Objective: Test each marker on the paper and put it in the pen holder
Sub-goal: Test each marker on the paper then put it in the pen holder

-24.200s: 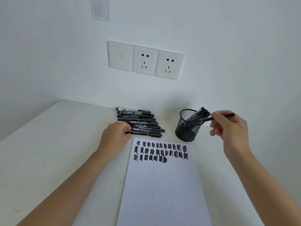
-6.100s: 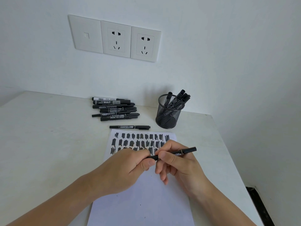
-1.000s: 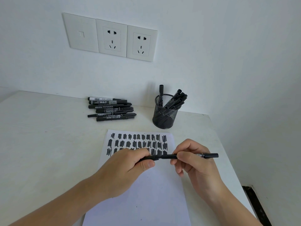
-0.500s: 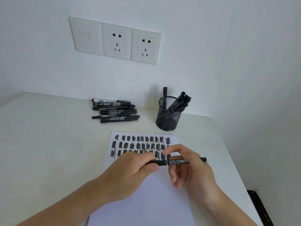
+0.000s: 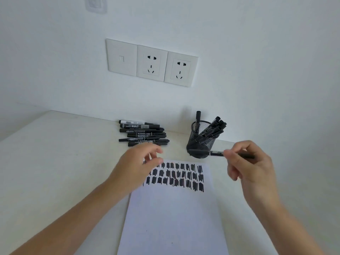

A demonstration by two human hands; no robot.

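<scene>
My right hand [image 5: 251, 168] pinches a black marker [image 5: 215, 153] and holds it level in the air, its left end in front of the black mesh pen holder [image 5: 200, 144]. Several markers stand in that holder. My left hand [image 5: 138, 167] hovers with loosely spread fingers over the upper left corner of the white paper [image 5: 174, 214], holding nothing, just below a pile of black markers [image 5: 142, 134] lying on the table. Three rows of black test strokes [image 5: 176, 176] cross the top of the paper.
A white wall with a switch plate and two sockets [image 5: 151, 62] rises right behind the table [image 5: 55, 162]. The table's right edge runs close to my right forearm. A clear hook [image 5: 95, 4] hangs high on the wall.
Both hands held the marker together over the paper half a second ago. My left hand has let go and moved up left toward the pile; my right hand has carried the marker up toward the holder.
</scene>
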